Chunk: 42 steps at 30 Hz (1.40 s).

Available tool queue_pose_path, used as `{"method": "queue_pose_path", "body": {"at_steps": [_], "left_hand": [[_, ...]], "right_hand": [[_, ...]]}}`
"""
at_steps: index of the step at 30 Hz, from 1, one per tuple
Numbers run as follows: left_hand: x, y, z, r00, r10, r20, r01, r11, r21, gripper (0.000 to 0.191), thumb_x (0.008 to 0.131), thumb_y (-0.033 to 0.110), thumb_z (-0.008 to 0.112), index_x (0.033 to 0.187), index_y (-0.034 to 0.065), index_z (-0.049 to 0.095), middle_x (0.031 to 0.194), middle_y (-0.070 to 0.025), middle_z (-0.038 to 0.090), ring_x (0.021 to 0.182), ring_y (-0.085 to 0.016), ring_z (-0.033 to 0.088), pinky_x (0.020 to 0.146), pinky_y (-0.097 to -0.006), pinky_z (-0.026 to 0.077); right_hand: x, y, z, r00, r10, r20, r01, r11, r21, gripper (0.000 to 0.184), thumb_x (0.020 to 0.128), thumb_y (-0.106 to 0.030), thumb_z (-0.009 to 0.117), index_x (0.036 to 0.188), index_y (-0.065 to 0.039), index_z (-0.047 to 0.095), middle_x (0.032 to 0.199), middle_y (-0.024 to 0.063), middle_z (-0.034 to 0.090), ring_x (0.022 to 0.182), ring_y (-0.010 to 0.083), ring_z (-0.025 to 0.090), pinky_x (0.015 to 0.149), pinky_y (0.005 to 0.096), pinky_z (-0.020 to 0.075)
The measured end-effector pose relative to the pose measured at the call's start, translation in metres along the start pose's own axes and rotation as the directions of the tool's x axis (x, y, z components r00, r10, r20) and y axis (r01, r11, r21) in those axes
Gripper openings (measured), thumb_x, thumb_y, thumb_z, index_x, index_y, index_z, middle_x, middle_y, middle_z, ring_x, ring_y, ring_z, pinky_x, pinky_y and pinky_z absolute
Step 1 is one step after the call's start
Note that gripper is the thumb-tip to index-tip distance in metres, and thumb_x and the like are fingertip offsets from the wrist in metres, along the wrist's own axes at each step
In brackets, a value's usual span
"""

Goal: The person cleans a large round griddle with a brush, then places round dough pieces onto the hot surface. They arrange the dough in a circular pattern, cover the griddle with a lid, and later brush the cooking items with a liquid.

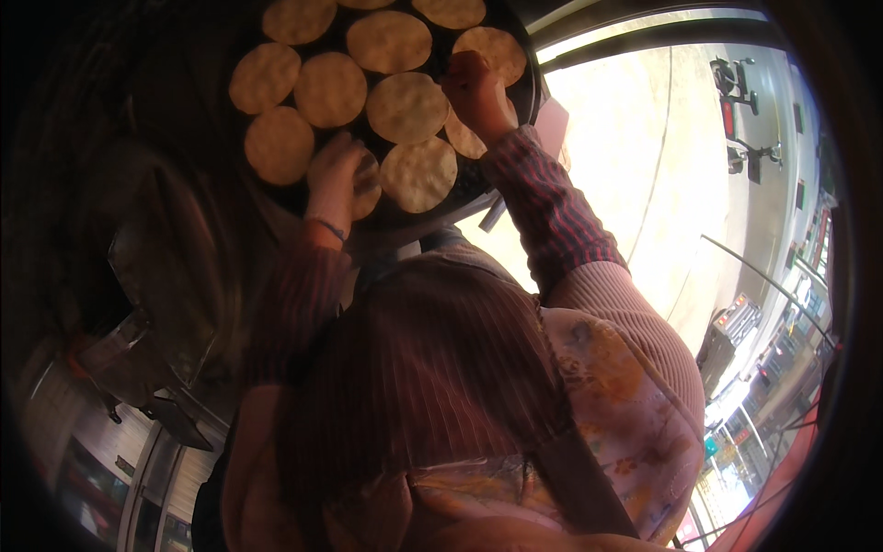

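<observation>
Several round flatbreads lie spread over a dark round griddle in front of me. My left hand, with a band at the wrist, is over the near edge, against a small flatbread that it partly covers; its fingertips are blurred and dark. On the right side, my right hand is curled with its fingers bunched, between an upper-right flatbread and a lower one. Whether it pinches an edge cannot be told. Between the hands lie two more flatbreads, with pale blistered surfaces.
Metal surfaces and a dim metal sheet-like object are at my left. Bright paving lies to the right, with a parked two-wheeler and a vehicle beyond. A pale flat piece stands by the griddle's right edge.
</observation>
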<state>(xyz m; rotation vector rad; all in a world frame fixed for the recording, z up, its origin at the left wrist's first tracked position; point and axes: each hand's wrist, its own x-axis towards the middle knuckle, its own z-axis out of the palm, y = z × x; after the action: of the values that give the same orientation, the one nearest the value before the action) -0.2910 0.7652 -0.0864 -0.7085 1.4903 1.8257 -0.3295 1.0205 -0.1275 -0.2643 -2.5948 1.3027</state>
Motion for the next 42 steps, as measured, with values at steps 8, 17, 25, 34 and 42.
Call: {"method": "queue_pose_path", "body": {"at_steps": [8,17,25,34,42], "left_hand": [[-0.052,-0.044,-0.04,0.999,-0.046,-0.025,0.044,0.994,-0.098,0.038,0.106,0.023,0.053,0.138,0.003,0.054,0.12,-0.0108,0.064,0.107,-0.024,0.067,0.086,-0.0376,0.058],[-0.068,-0.064,-0.049,0.992,-0.047,-0.113,0.018,0.97,-0.242,0.024,0.105,0.022,0.053,0.115,0.0036,0.064,0.097,-0.0078,0.07,0.079,-0.017,0.066,0.073,-0.03,0.054],[-0.082,-0.079,-0.058,0.997,-0.053,-0.064,0.032,0.954,-0.297,0.027,0.106,0.023,0.051,0.123,0.0039,0.06,0.101,-0.0096,0.069,0.086,-0.019,0.067,0.075,-0.0339,0.056],[-0.096,-0.085,-0.069,0.995,-0.025,-0.101,-0.006,0.957,-0.289,0.028,0.106,0.023,0.051,0.128,0.0077,0.06,0.111,-0.0092,0.069,0.096,-0.021,0.069,0.079,-0.0347,0.058],[-0.11,-0.075,-0.058,0.982,-0.08,-0.17,0.045,0.979,-0.197,0.036,0.106,0.022,0.052,0.137,0.0045,0.056,0.115,-0.0117,0.069,0.104,-0.022,0.068,0.088,-0.0385,0.057]], "right_hand": [[-0.029,-0.009,0.057,0.872,-0.289,0.396,0.383,0.906,-0.183,0.028,0.081,-0.007,0.066,0.109,-0.005,0.067,0.113,0.0151,0.062,0.106,0.0356,0.063,0.088,0.0456,0.0541],[0.052,-0.004,0.074,0.941,-0.314,0.124,0.333,0.925,-0.184,0.034,0.083,-0.009,0.067,0.117,-0.006,0.068,0.123,0.0153,0.061,0.115,0.0364,0.06,0.093,0.046,0.0544],[0.125,0.011,0.079,0.827,-0.453,0.332,0.519,0.843,-0.143,0.03,0.083,-0.009,0.068,0.112,-0.006,0.07,0.116,0.0125,0.069,0.111,0.0362,0.063,0.096,0.0442,0.0527],[0.003,0.012,0.024,0.77,-0.243,0.589,0.403,0.902,-0.154,0.037,0.083,-0.008,0.067,0.12,-0.007,0.067,0.127,0.0147,0.059,0.118,0.0373,0.06,0.099,0.0454,0.0516],[0.002,0.036,0.047,0.832,-0.223,0.509,0.377,0.899,-0.223,0.026,0.087,-0.002,0.056,0.113,-0.005,0.057,0.114,0.0167,0.059,0.108,0.0403,0.06,0.087,0.0495,0.053]]}}
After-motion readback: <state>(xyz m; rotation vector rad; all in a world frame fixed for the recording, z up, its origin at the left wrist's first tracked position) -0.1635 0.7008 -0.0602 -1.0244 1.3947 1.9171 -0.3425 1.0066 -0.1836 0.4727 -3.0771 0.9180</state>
